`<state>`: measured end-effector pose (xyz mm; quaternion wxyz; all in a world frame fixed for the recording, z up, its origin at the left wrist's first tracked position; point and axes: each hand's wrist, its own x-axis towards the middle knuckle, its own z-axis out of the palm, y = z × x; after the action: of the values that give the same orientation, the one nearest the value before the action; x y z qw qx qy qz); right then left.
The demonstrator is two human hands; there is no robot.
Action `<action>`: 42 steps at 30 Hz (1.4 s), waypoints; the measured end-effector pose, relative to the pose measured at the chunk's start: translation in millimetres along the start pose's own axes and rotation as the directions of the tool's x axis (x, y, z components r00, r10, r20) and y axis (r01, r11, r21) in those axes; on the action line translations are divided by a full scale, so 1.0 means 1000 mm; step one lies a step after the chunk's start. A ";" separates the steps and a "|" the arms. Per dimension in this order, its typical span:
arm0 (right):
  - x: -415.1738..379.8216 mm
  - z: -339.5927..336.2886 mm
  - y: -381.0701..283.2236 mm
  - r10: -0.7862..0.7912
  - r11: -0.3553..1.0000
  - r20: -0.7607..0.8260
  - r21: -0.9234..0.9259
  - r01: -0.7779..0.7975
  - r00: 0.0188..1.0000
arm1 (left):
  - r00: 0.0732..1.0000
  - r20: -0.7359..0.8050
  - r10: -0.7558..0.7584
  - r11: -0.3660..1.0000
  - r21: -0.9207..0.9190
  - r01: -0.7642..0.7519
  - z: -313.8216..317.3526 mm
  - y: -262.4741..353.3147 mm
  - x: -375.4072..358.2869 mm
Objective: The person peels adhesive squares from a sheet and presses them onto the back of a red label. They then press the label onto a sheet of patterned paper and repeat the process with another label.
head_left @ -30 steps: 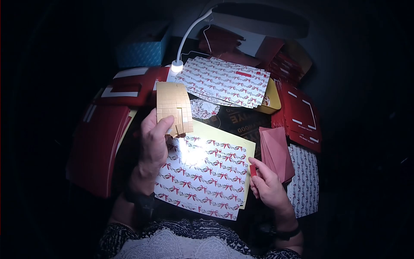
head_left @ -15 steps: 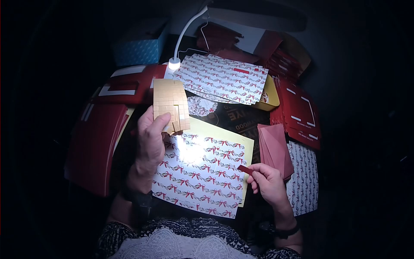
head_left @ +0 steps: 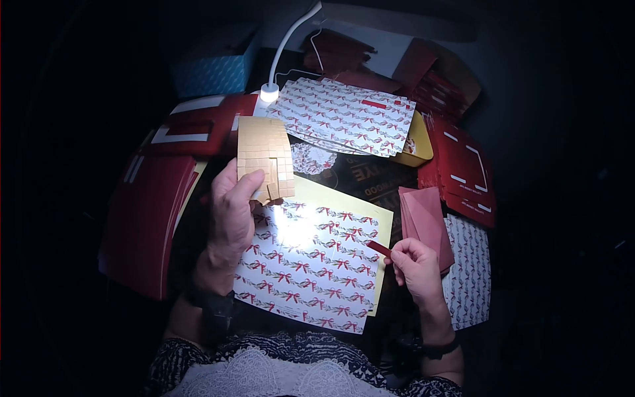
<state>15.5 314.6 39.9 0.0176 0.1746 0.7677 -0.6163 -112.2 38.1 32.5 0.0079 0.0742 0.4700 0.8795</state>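
My left hand (head_left: 231,215) grips a curved tan sheet scored into small rectangles (head_left: 264,149), its thumb pressed on the lower part. The sheet is held up above the left side of a white paper sheet printed with red bows and garlands (head_left: 304,278). Between the thumb and fingers of my right hand (head_left: 415,264) is a small dark red strip (head_left: 378,248), its free end over the right edge of the printed sheet. Beneath the printed sheet lies a pale yellow sheet (head_left: 383,228). Lamp glare washes out part of the print.
A white gooseneck lamp (head_left: 269,92) stands at the back beside a pile of printed sheets (head_left: 344,119). Red folders (head_left: 142,225) lie left, with red card pieces (head_left: 456,175) and pink envelopes (head_left: 423,215) right. A blue box (head_left: 218,69) and yellow tin (head_left: 413,142) sit farther back.
My right hand has risen slightly with the red strip, which now points more up and left. My left hand still holds the tan sheet in nearly the same place.
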 end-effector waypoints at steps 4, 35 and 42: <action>0.005 0.001 0.007 -0.056 0.996 0.005 -0.073 0.056 0.998 | 1.000 -0.005 -0.004 1.000 0.005 0.004 0.002 0.001 -0.001; 0.024 0.015 0.009 -0.138 0.903 0.067 -0.401 0.154 0.988 | 1.000 -0.014 -0.005 1.000 0.021 0.005 0.001 0.000 0.000; 0.023 0.018 0.011 -0.181 0.882 0.065 -0.430 0.191 0.981 | 1.000 0.018 0.011 0.999 0.033 -0.012 0.000 0.001 -0.001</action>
<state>-6.1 305.2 19.5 0.0056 0.0848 0.8986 -0.4304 -111.5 37.8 32.8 0.0057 0.0849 0.4840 0.8709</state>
